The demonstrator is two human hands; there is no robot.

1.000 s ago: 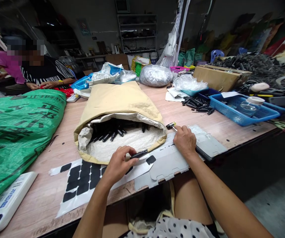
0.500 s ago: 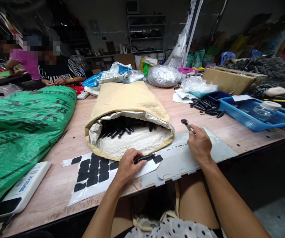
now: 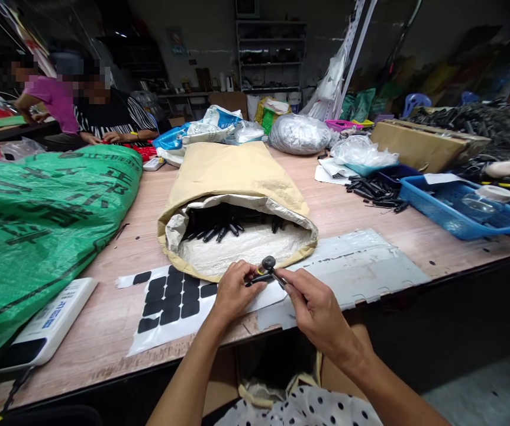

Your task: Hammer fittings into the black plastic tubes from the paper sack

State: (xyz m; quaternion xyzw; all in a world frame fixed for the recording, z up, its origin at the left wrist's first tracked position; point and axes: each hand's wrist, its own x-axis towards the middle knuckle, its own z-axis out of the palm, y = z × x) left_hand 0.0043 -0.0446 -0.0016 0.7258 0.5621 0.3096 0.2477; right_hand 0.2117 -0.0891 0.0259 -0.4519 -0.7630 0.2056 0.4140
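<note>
My left hand (image 3: 236,290) is closed on a slim black part (image 3: 261,278) at the front of the table. My right hand (image 3: 315,305) grips a thin metal tool (image 3: 268,263) with a round dark head, which is over the black part. Just beyond my hands lies a beige sack (image 3: 237,171), its mouth facing me, with several black parts (image 3: 222,229) inside. A white sheet (image 3: 133,348) with black rounded-square stickers (image 3: 170,307) lies to the left of my left hand. Under and beside my right hand is a grey flat board (image 3: 365,266).
At the left are a green sack (image 3: 46,219) and a white device (image 3: 55,322). On the right stand a blue tray (image 3: 459,219), a pile of black parts (image 3: 373,188) and a cardboard box (image 3: 419,145). Two people (image 3: 113,112) sit at the back left.
My right hand has moved left with the metal tool, bringing its round head to the black part in my left hand. The view has shifted slightly.
</note>
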